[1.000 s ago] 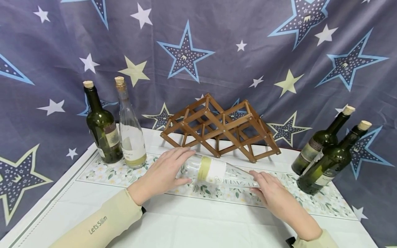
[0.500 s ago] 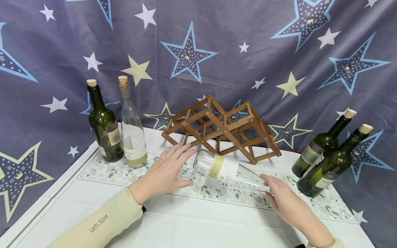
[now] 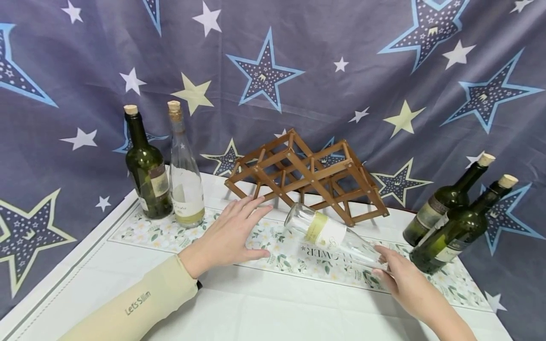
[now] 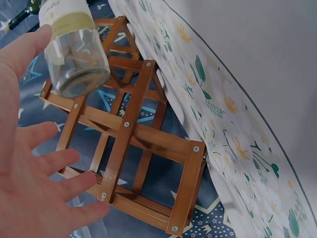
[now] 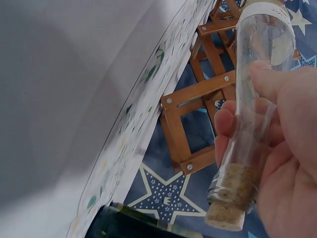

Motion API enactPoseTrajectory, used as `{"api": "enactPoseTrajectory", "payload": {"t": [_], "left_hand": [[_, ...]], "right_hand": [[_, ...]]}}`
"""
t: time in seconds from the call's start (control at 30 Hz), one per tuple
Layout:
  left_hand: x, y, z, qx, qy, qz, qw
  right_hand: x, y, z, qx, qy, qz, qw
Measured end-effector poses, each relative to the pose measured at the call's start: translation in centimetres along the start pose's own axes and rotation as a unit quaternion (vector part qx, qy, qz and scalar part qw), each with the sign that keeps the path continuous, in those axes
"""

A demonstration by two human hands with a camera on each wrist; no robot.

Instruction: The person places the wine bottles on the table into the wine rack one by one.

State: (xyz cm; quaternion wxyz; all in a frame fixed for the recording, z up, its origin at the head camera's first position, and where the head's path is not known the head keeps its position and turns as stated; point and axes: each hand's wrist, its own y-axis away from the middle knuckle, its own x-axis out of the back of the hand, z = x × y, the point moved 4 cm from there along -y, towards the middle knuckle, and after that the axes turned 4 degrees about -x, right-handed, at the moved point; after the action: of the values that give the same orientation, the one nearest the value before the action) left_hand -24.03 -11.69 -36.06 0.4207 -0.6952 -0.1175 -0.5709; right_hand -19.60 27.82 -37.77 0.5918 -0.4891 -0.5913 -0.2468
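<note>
Left hand (image 3: 230, 232) spread, thumb apart, just left of centre. Past its fingers a brown wooden rack (image 3: 313, 180) stands mid-frame. Right of centre a clear bottle (image 3: 330, 232) slants down rightward, neck pinched in the right hand (image 3: 409, 284), lower right. Two green bottles (image 3: 458, 232) stand at far right.

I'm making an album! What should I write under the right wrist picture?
A right-hand grip holds a clear, corked bottle by its neck, with a wooden rack behind.
</note>
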Motion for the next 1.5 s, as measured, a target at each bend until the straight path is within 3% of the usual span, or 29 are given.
{"api": "enactPoseTrajectory", "payload": {"t": [0.43,0.73,1.27,1.5], "left_hand": [[-0.2,-0.1,0.2,0.003,-0.004,-0.007,1.0000],[-0.4,-0.2,0.1,0.005,-0.006,-0.009,0.9999],[-0.3,-0.5,0.1,-0.007,-0.005,0.010,0.9999],[-0.4,-0.5,0.2,-0.005,-0.001,0.012,0.9999]], "right_hand": [[0.7,1.7,2.7,-0.030,0.016,0.018,0.999],[1.1,2.8,4.4,-0.073,-0.008,-0.002,0.997],[2.2,4.8,6.4,-0.084,-0.006,0.043,0.996],[2.2,5.3,7.1,-0.140,-0.017,0.005,0.990]]}}
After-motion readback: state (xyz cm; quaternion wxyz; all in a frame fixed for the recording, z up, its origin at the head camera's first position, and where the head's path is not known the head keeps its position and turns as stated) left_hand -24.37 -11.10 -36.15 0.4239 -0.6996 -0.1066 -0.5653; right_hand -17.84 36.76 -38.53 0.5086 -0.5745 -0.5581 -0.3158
